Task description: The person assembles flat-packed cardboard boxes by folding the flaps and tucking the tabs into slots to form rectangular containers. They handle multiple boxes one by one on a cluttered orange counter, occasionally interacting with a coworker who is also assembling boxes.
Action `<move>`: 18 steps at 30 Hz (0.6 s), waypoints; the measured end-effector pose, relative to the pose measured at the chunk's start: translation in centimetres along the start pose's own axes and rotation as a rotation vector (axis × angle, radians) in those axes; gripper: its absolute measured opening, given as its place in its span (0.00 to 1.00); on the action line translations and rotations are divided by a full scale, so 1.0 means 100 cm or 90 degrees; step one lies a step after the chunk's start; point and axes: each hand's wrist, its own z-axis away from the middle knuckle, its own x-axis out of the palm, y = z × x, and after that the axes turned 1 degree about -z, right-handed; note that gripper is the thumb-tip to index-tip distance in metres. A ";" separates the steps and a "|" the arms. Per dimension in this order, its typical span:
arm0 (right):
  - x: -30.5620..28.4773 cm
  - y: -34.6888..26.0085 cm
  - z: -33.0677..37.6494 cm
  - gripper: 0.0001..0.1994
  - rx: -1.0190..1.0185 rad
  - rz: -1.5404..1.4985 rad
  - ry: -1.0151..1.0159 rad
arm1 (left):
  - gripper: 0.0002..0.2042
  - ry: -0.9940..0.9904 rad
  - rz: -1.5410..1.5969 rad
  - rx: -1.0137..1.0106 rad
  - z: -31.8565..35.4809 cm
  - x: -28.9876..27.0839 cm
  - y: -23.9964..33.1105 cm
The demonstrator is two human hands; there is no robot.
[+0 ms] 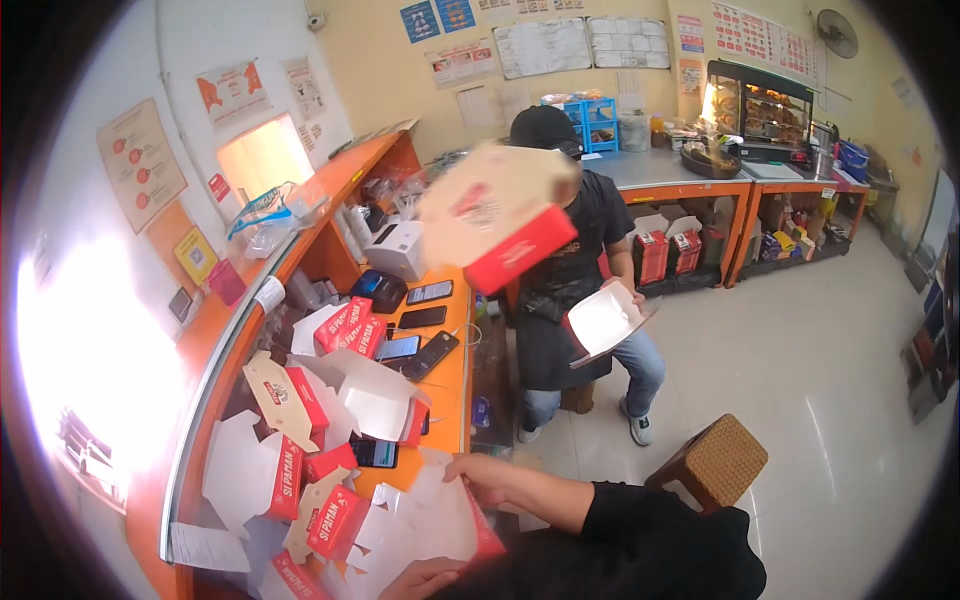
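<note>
An unfolded cardboard food box (435,525), white inside with red outer walls, lies at the counter's near edge between my hands. My right hand (482,482) closes on its upper flap, with the forearm coming from a black sleeve. Low in the picture my left hand (425,578), partly cut off, has its fingers closed at the box's lower edge. A red-and-beige closed box (500,215), blurred, appears in mid-air with no hand visible on it. Several more boxes, such as a red one with its lid up (338,522), crowd together left of my hands.
Phones (430,292) and a white printer (395,250) stand on the orange counter (457,385). Opposite, a co-worker (590,240) in black holds an opened box (605,318). A woven stool (712,460) stands right; a display warmer (760,110) sits on the back table.
</note>
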 end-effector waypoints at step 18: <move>-0.011 -0.012 0.077 0.20 -0.788 0.599 -0.317 | 0.26 0.329 0.406 0.344 -0.101 -0.015 -0.017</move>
